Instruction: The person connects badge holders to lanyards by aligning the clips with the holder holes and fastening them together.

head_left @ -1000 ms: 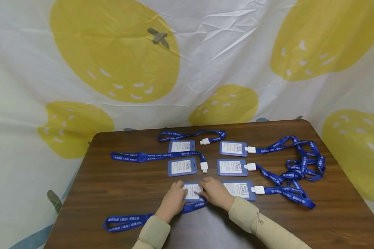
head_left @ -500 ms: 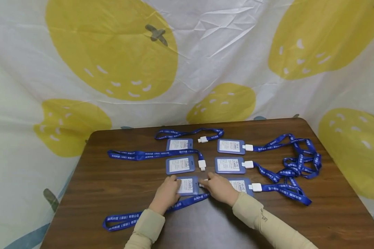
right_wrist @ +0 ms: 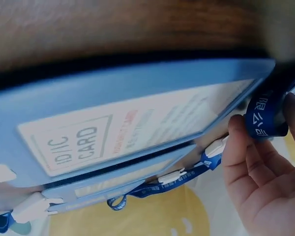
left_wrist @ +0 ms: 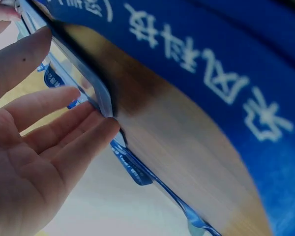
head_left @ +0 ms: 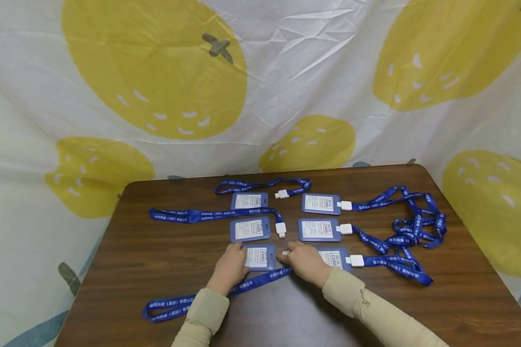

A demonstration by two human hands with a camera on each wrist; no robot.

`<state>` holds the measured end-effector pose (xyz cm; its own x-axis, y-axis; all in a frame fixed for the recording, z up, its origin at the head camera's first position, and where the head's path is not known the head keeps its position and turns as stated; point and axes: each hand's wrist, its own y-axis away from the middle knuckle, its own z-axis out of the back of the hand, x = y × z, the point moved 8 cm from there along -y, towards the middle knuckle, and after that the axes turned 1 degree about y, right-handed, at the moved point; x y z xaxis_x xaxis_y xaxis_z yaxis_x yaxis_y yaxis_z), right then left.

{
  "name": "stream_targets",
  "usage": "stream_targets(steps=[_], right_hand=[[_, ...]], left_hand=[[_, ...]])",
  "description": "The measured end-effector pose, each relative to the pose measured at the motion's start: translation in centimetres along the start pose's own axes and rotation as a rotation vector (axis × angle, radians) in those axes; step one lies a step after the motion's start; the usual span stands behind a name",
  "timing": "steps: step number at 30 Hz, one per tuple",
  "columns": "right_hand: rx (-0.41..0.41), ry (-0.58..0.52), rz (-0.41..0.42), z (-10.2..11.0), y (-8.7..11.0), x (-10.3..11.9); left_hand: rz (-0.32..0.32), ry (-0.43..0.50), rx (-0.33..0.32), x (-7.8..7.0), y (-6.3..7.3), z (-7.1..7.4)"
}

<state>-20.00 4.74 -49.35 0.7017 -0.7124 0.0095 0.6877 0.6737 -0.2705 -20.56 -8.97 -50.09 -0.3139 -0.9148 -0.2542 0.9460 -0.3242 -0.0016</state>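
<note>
My left hand (head_left: 227,269) grips the left end of a blue badge holder (head_left: 259,258), which has a white card behind its window and a slot at its right end. In the left wrist view, the fingers (left_wrist: 96,135) lie along the holder's edge. My right hand (head_left: 309,260) pinches a blue printed lanyard (right_wrist: 263,115) between thumb and index finger. A bit of its white clip (head_left: 285,252) shows at the fingertips, apart from the holder. The lanyard's strap runs left below the left hand to a loop (head_left: 169,308) on the table.
Two more badge holders lie behind the left one, beside two loose lanyards (head_left: 226,215) with white clips (head_left: 280,228). At the right, three holders (head_left: 319,230) are clipped to lanyards (head_left: 417,231) lying tangled. A lemon-print cloth (head_left: 295,82) hangs behind the brown table (head_left: 130,260).
My hands have moved apart: the right hand drew rightward with the lanyard's clip, leaving a gap at the holder's right end. The left hand shifted slightly left with the holder.
</note>
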Motion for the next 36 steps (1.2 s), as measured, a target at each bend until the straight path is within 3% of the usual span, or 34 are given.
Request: stream_targets(steps=[7,18,25,33,36], right_hand=[[-0.005,0.037,0.079,0.29,-0.31,0.22],[0.08,0.008,0.101,-0.03,-0.68,0.39],[0.076,0.006,0.148,-0.16,-0.81,0.63],[0.083,-0.03,0.167,-0.42,-0.75,0.72],[0.084,-0.042,0.179,-0.43,-0.76,0.79]], left_hand=[[-0.006,0.017,-0.006,0.15,-0.17,-0.09],[-0.011,0.006,0.008,0.11,-0.23,-0.08],[-0.014,0.011,0.011,0.06,-0.45,-0.16],[0.055,0.018,0.038,0.56,-0.24,-0.39],[0.054,0.015,0.036,0.61,-0.26,-0.49]])
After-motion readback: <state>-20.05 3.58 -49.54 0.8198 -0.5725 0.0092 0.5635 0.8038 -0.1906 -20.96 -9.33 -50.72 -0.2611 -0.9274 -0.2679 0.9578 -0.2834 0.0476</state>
